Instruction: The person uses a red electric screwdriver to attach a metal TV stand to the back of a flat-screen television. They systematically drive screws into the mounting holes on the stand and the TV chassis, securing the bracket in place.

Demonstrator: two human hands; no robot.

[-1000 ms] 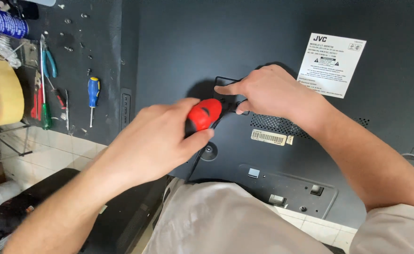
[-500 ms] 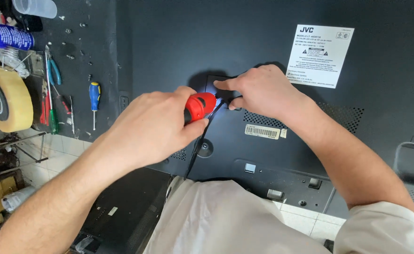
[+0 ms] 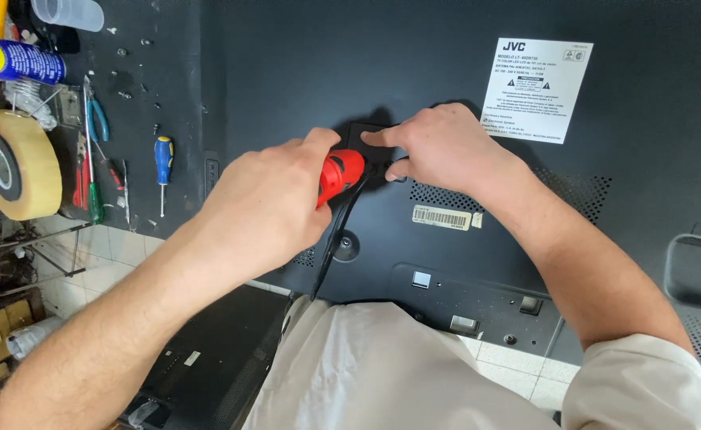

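My left hand is closed around the red handle of a screwdriver, whose tip points toward a small recessed spot on the black back panel of a television. My right hand rests on the panel just right of the handle, with its fingers at the recess and steadying the tool's front end. A black cable runs down from under my hands. The tool's tip is hidden by my fingers.
A white label and a small barcode sticker sit on the panel. At left lie a blue-handled screwdriver, pliers, a tape roll, a spray can and loose screws. White floor tiles show below.
My view has shifted down and right, so the hands sit a little higher on the panel. Both hands keep their hold at the same spot.
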